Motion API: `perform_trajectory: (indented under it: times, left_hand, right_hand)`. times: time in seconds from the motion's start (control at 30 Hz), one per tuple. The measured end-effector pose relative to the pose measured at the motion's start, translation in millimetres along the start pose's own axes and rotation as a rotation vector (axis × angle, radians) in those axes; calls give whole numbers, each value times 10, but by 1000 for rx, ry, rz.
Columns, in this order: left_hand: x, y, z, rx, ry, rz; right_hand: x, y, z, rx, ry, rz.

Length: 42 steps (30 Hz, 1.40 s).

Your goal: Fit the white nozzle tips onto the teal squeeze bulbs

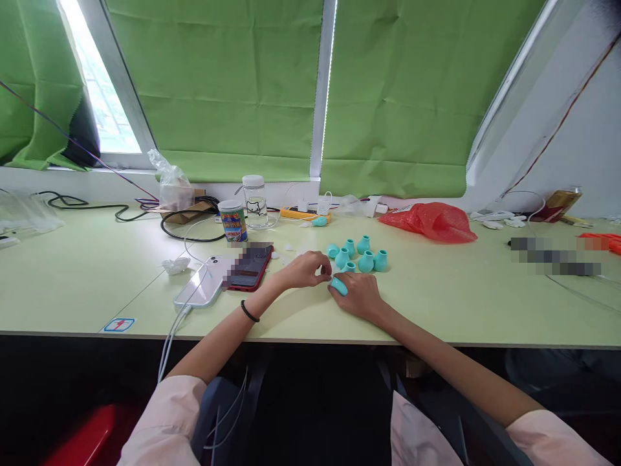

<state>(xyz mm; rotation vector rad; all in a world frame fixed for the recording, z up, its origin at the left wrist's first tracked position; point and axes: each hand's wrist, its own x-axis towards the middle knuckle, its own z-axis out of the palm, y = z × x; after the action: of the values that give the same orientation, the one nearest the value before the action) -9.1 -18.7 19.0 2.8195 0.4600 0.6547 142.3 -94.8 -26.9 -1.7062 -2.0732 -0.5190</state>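
In the head view my right hand (359, 294) rests low over the table, its fingers wrapped round a small turquoise bulb-shaped piece (339, 286). My left hand (305, 269) is just left of it, thumb and fingertips pinched together beside the piece's end. Whatever the left fingertips hold, if anything, is too small to make out. Behind my right hand stand several matching turquoise bulb-shaped pieces (365, 261) with open necks. One of them (348, 266) is partly hidden by that hand.
Left of my hands lie a dark phone (257, 268) with a red edge and a white phone (206, 285) with a cable. A patterned tub (233, 223) and a clear jar (255, 206) stand behind. A red plastic bag (429, 222) lies at the back right.
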Motion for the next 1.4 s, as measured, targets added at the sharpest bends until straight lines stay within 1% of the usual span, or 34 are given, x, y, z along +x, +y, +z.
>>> perform_trajectory:
  times: [0.1,0.2,0.27,0.3,0.37,0.4,0.43,0.47,0.53,0.63,0.7,0.73,0.8,0.87,0.93,1.03,1.13,1.23,1.4]
  left_hand:
    - [5,-4,9,-80,-44,-27]
    - [19,-37,11,-252,-53,-94]
    - [31,-77,3,-366,-14,-149]
    - [35,-102,-2,-384,31,-174]
    - [36,-163,-4,-293,155,-215]
    - [33,-197,3,-199,202,-229]
    - [27,-233,18,-91,226,-238]
    - [19,-270,40,12,223,-240]
    - [0,-341,100,163,152,-218]
    - [-21,-417,183,268,47,-165]
    - [-24,-430,201,292,36,-135]
    - [-21,-419,197,297,54,-125]
    - [-12,-354,175,291,127,-113]
    - [-1,-238,153,260,219,-114]
    - [6,-95,159,225,263,-113]
    - [11,74,228,245,204,-100]
    - [25,129,308,236,180,-140]
    - [50,123,329,89,200,-205]
    - [82,136,287,-238,205,-289]
  right_hand:
    - [3,-5,-8,4,2,4]
    - [9,-7,-22,-4,4,14]
    - [12,-4,-28,-12,9,18]
    - [12,-1,-28,-14,12,14]
    - [9,7,-22,-5,19,-15]
    - [6,11,-15,5,25,-34]
    - [2,16,-7,16,36,-53]
    - [-3,21,2,27,50,-70]
    - [-12,30,21,45,81,-94]
    - [-20,40,40,61,108,-124]
    - [-18,43,42,70,109,-150]
    - [-16,42,41,73,107,-159]
    - [-9,39,33,73,101,-161]
    - [-3,33,25,68,100,-150]
    - [1,25,21,69,101,-150]
    - [2,13,28,87,109,-164]
    - [2,4,33,133,96,-179]
    - [4,-1,16,197,75,-199]
    - [8,0,-39,297,79,-224]
